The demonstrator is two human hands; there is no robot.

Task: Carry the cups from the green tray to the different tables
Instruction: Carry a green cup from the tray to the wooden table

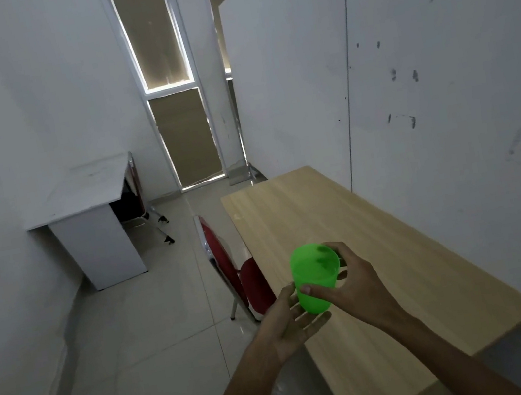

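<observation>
A bright green plastic cup (314, 274) is upright in the air over the near left edge of a long light-wood table (380, 235). My right hand (355, 288) grips it from the right, thumb across its front and fingers round the far side. My left hand (295, 323) lies open under and beside the cup's base, palm up, fingers touching or nearly touching it. The cup looks empty. No green tray is in view.
A red chair (230, 272) is pushed against the wood table's left side. A white desk (90, 206) stands against the left wall, with a second chair tucked behind it. Tiled floor runs between them to a narrow window. A white partition borders the table on the right.
</observation>
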